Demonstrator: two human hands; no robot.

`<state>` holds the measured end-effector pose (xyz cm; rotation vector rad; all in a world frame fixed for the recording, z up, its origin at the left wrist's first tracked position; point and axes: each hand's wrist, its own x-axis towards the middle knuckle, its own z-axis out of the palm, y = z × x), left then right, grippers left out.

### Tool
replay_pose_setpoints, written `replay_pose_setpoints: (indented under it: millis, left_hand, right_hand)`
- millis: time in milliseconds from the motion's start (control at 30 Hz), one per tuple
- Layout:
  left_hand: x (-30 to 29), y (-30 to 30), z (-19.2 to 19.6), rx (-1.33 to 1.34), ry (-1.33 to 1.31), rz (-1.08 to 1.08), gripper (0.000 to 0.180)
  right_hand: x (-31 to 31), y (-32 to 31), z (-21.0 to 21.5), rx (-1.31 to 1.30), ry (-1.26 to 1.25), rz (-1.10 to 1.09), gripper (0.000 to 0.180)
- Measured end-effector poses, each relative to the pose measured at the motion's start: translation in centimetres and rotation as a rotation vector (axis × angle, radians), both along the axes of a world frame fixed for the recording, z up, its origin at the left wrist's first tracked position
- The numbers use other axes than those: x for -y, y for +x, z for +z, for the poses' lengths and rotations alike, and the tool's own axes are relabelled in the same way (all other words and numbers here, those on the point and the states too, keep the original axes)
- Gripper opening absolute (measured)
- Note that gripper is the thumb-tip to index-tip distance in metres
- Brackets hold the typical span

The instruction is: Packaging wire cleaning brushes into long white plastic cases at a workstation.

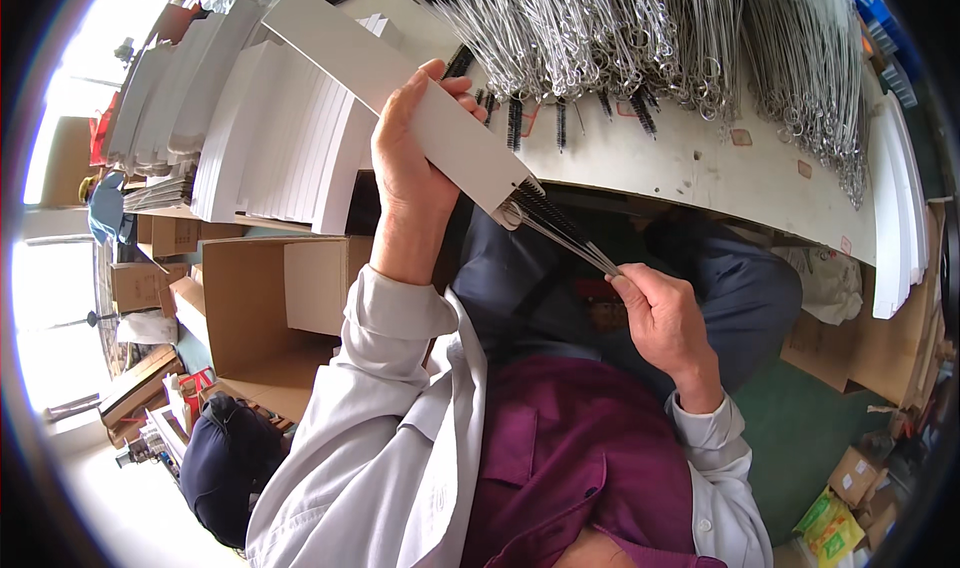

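My left hand (412,158) is wrapped round a long, narrow white box (455,148), which slants from upper left down to the right. Wire-handled brushes (550,223) with black bristles stick partway out of the box's lower end. My right hand (662,318) pinches the outer ends of these brushes between thumb and fingers. Just past the box, a large heap of similar wire brushes (570,38) lies on the table, loops toward me, with some black bristle ends (515,123) poking out at the front.
Stacked white boxes (285,138) stand at the left of the table (700,193). Another wire brush pile (815,78) lies far right, beside white boxes (890,208) at the edge. An open cardboard carton (250,308) sits at lower left, near a dark bag-like thing (232,463).
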<state>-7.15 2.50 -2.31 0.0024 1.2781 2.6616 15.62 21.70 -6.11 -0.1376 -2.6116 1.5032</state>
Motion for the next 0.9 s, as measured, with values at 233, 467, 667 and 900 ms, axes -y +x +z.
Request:
replay_pose_setpoints:
  millis: [233,467,667,900]
  left_hand:
    - [-0.1,0.3,-0.3,0.071,0.032,0.015,0.040]
    - [-0.3,0.3,-1.0,0.100,0.017,0.000,0.039]
    - [-1.5,1.6,-1.2,0.138,-0.018,-0.005,0.039]
    - [-3.3,4.6,-3.1,0.179,0.048,-0.092,0.033]
  right_hand:
    - [-1.1,-0.1,-0.1,0.108,-0.061,0.047,0.019]
    - [-1.3,-0.1,0.2,-0.012,0.141,0.012,0.016]
    - [-1.7,-0.3,0.2,-0.018,0.131,0.056,0.013]
    - [-0.6,-2.7,0.7,0.028,0.044,0.089,0.020]
